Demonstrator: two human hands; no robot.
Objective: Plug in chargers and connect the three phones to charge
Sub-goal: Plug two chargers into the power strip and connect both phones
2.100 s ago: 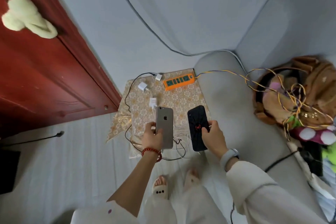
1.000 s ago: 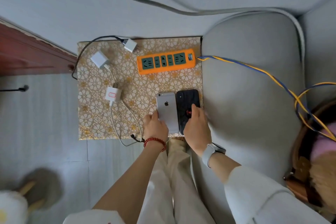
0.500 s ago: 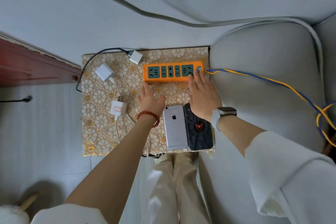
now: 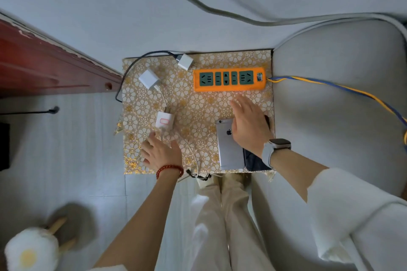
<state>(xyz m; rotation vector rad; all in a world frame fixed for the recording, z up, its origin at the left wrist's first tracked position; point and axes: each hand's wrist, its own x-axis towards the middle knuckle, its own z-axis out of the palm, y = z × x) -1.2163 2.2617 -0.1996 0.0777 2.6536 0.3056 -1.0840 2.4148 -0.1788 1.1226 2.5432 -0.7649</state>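
White and small, the square charger block with the red outline (image 4: 164,121) is the piece the coming move seems to turn on. It lies on the gold floral-patterned table mat (image 4: 198,105), just beyond the fingertips of the left hand (image 4: 161,154), which rests with fingers spread and loose, gripping nothing. The block's thin white cable (image 4: 191,149) trails back past that hand. The right hand (image 4: 247,125) hovers flat and unclenched over the silver phone with the apple logo (image 4: 230,145) and the black phone (image 4: 255,161), which lie side by side at the mat's near edge, long axes pointing away from the person; no third phone shows. So the left hand is much the nearer to the block. Farther out lie two more white plug blocks (image 4: 148,79) (image 4: 185,61). At the far edge the orange power strip with green sockets (image 4: 229,79) runs crosswise, every socket unfilled, closer to the right hand.
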